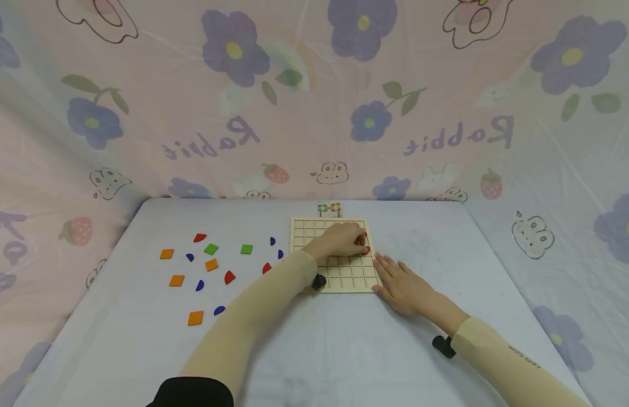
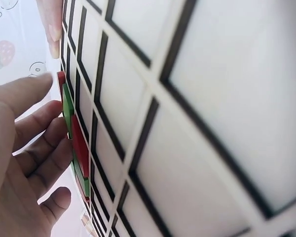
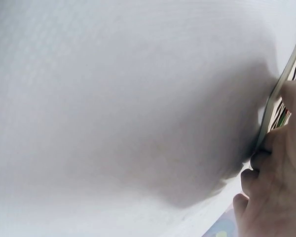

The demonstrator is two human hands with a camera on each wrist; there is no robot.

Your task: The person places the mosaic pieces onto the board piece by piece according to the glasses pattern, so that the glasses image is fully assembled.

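A wooden grid board [image 1: 345, 278] lies on the white table. My left hand [image 1: 340, 239] reaches over it to the right edge. In the left wrist view, the fingers of that hand [image 2: 32, 143] are loosely bent, touching or very near a green piece [image 2: 68, 103] and a red piece [image 2: 80, 143] set in the grid. Its thumb is apart from the fingers, with nothing visible between them. My right hand [image 1: 407, 287] lies flat on the table, its fingertips against the board's right edge. The left hand hides part of the pieces in the head view.
Left of the board lie scattered flat pieces: orange rhombuses or squares [image 1: 195, 318], green ones [image 1: 246, 249], red sectors [image 1: 229, 277] and blue half-discs [image 1: 199, 285]. A small patterned card [image 1: 329, 210] lies behind the board. A printed curtain [image 1: 294, 113] surrounds the table's back and sides.
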